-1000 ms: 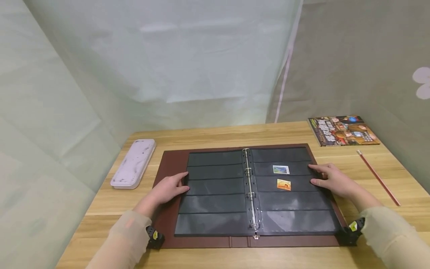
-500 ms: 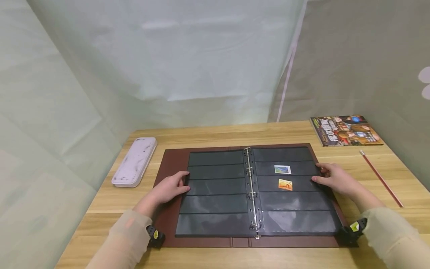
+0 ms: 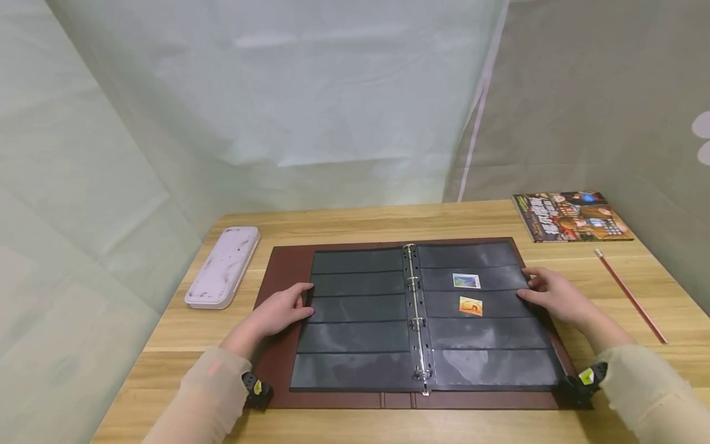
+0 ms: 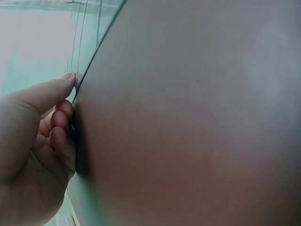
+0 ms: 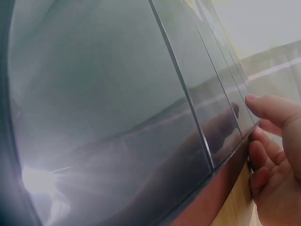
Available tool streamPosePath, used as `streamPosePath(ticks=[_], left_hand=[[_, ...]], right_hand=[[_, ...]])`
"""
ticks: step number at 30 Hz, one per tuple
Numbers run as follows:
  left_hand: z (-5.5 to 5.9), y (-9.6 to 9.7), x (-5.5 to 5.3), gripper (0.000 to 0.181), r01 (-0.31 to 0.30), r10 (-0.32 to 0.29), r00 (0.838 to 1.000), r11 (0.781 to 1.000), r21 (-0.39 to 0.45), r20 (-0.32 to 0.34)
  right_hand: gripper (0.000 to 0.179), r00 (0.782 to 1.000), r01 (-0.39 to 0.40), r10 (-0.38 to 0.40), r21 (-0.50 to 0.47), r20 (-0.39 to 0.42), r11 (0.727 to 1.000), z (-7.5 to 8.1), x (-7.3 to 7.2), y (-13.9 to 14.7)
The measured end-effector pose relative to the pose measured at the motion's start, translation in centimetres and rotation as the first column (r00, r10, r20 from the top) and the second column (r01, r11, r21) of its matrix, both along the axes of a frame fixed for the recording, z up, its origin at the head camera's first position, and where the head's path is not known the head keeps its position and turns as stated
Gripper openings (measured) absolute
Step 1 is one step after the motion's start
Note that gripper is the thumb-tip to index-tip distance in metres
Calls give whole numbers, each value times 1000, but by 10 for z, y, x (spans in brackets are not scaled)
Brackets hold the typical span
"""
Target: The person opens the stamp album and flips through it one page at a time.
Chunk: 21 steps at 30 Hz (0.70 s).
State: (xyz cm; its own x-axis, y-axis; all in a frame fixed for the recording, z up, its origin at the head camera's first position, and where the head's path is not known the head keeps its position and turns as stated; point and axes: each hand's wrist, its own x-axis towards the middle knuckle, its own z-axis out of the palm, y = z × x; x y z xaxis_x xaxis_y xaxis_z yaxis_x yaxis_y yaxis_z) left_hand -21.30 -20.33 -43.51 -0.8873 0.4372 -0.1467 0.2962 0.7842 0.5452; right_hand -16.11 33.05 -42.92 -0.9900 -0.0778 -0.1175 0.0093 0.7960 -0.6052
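A stamp album (image 3: 335,399) lies open, with a brown cover, metal rings and black pocket pages. Two stamps sit in the right page (image 3: 488,333): a blue-green landscape stamp (image 3: 466,281) and, below it, an orange stamp (image 3: 471,306). My left hand (image 3: 281,310) holds the outer edge of the left page (image 3: 355,336); in the left wrist view its thumb and curled fingers (image 4: 61,136) meet at that edge. At the outer edge of the right page, my right hand (image 3: 554,296) pinches it, thumb (image 5: 268,107) on top and fingers beneath.
A pale pencil case (image 3: 222,267) stands to the left of the album on the wooden table (image 3: 366,219). At the back right lies a colourful book (image 3: 574,216), with a red pencil (image 3: 631,296) nearer on the right. Light cloth (image 3: 355,111) hangs behind.
My right hand has shifted slightly to the right, and the outer part of the right page has moved a little. The left hand stays in place.
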Motion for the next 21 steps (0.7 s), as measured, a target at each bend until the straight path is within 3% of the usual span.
streamPosePath(ticks=[8, 21], left_hand=[[1, 1, 0, 53, -6, 6, 1000, 1000, -6, 5], [1, 0, -1, 52, -1, 1, 1000, 1000, -5, 10]], right_hand=[[60, 999, -20, 18, -58, -42, 998, 1, 5, 3], [71, 994, -95, 84, -186, -62, 978, 7, 16, 4]])
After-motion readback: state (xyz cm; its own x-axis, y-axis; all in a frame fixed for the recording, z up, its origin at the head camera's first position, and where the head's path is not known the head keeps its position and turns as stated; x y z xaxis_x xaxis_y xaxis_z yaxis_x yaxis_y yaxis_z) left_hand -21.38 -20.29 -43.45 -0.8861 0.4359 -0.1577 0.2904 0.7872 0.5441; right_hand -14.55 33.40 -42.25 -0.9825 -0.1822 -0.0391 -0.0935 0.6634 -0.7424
